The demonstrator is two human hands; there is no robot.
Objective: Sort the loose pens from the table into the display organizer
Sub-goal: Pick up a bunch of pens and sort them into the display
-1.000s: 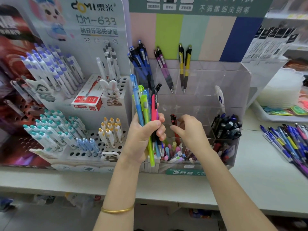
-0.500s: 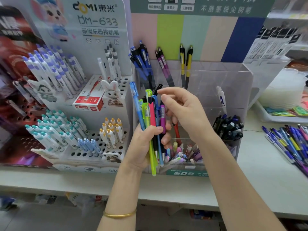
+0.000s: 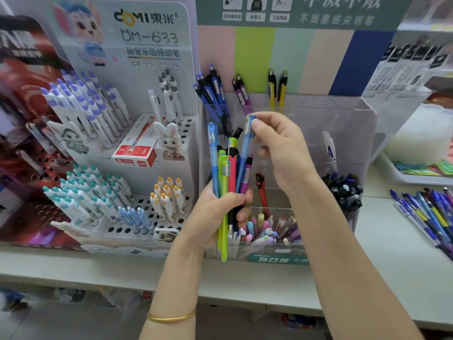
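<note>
Fingers [image 3: 263,123] of right hand [image 3: 282,155] pinch slim blue pen [image 3: 245,146]; left hand [image 3: 213,214] grips plastic bundle [image 3: 230,173].

- We see bright, soft, even light; we cannot tell its source. Colours look slightly washed and hazy.
- Shadows on the tabletop [image 3: 269,278] are faint; only the space beneath it falls dim.
- The clear organizer [image 3: 348,123] walls carry a milky sheen.
- The wide lens bows the tabletop edge and tilts the display [image 3: 157,77] at left.
- The left edge and the loose pens [image 3: 426,217] at right are smeared and soft.
- The centre is sharpest: the left hand [image 3: 213,214] and its held pens [image 3: 229,173] read crisply, while the right hand [image 3: 282,150] and blue pen [image 3: 245,148] are slightly blurred.
</note>
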